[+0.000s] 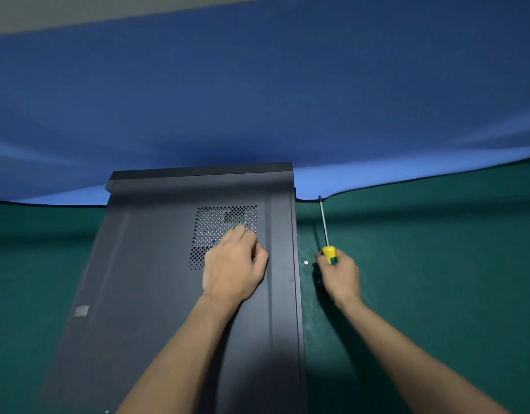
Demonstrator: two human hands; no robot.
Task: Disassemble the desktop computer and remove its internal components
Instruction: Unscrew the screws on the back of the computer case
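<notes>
On the green table [437, 264] the black computer case [168, 294] lies on its side, under my left hand [232, 264], whose loosely curled fingers rest on its vent grille [216, 222]. Just right of the case, my right hand [339, 274] grips a yellow-handled screwdriver [328, 249], near a small screw [305, 262].

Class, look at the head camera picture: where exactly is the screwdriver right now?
The screwdriver is right of the computer case, over the green table; the right hand grips its yellow handle, shaft pointing away towards the blue cloth.

surface: dark green matte tabletop [437, 264] | backdrop: wrinkled blue fabric sheet [257, 100] hanging behind, its hem on the tabletop | above: grey wall strip [63, 10] | light: dim
</notes>
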